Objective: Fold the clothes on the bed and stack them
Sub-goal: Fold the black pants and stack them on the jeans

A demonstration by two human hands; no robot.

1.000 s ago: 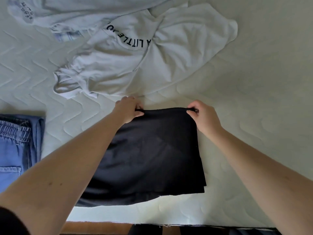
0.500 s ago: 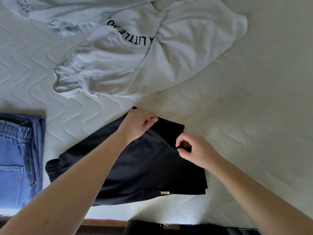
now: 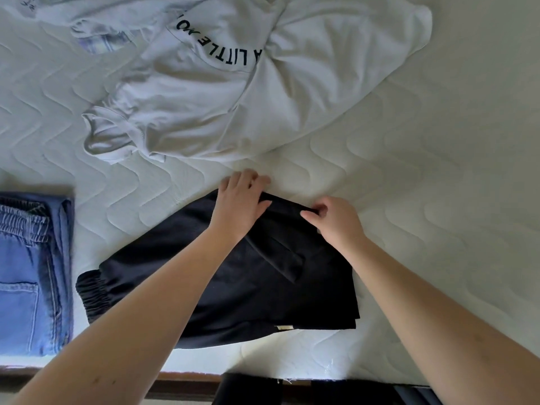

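Note:
A black garment (image 3: 263, 287) with an elastic waistband at its left end lies partly folded on the white quilted mattress (image 3: 438, 200), near the front edge. My left hand (image 3: 242, 200) grips its far top edge, thumb over the cloth. Beside it my right hand (image 3: 333, 220) pinches the same edge a little to the right. A crumpled white sweatshirt (image 3: 233, 92) with black lettering lies unfolded beyond my hands. Folded blue jeans (image 3: 26, 273) sit at the left edge of the bed.
Another pale garment (image 3: 96, 13) lies bunched at the top left, partly over the sweatshirt. The mattress's front edge (image 3: 292, 372) runs along the bottom, with a wooden bed frame and dark floor below it. Bare mattress stretches to the right.
The black garment was folded toward me, then both hands moved back out to its far edge. My right hand rose from the cloth's middle to the top edge. The waistband came into view at left.

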